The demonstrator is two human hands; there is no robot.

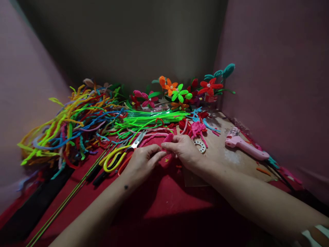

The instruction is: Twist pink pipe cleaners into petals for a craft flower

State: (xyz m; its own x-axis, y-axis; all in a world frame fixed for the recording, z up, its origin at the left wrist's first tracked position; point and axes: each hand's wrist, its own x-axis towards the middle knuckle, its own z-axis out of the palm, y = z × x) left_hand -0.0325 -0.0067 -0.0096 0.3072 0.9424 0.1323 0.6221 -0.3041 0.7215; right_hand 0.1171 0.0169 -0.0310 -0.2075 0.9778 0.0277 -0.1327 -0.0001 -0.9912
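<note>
A folded bright-pink pipe cleaner (168,138) stands up from the pinched fingers of my right hand (187,153). My left hand (144,158) is also closed, its thumb and forefinger meeting the right fingertips at the lower end of the same piece. The exact grip there is partly hidden by the fingers. Just behind the left hand lie yellow-handled scissors (114,161), blades pointing away. More pink pipe-cleaner lengths (152,136) curve over the table behind the hands. A white disc with holes (199,146) sits beside my right hand.
Tangled multicoloured pipe cleaners (74,123) heap at the left, with a bright-green bundle (154,118) in the middle. Finished flowers (180,93) stand along the back. A pink glue gun (245,145) rests on the cardboard (231,168) at right. Thin green stems (69,197) lie at left.
</note>
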